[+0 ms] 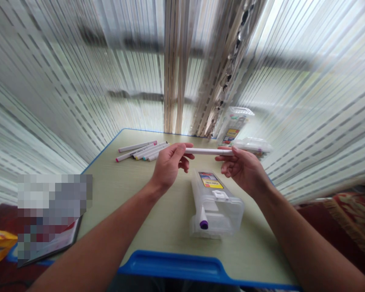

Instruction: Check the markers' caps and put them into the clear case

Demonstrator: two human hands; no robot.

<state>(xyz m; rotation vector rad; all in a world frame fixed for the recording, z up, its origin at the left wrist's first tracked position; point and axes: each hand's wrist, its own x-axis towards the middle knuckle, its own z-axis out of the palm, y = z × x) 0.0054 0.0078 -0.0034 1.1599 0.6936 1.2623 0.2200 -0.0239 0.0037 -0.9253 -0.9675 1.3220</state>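
A white marker (205,151) is stretched level between my two hands, above the table. My left hand (171,162) pinches its left end between thumb and fingers. At its right end, the thumb and fingertips of my right hand (243,166) are closed on it. Below the hands lies a clear plastic marker case (211,207) with a yellow label, its open end toward me. One marker with a purple end (203,223) lies inside that case. Beside my left hand, several white markers (136,151) with coloured ends lie in a loose pile.
The light green table (109,198) has a blue rim with a blue tray (174,265) at the front. Another clear case (234,125) stands at the back right, near a clear container (252,146). A string curtain (140,69) hangs behind. A flat, partly blurred item (61,243) lies at left.
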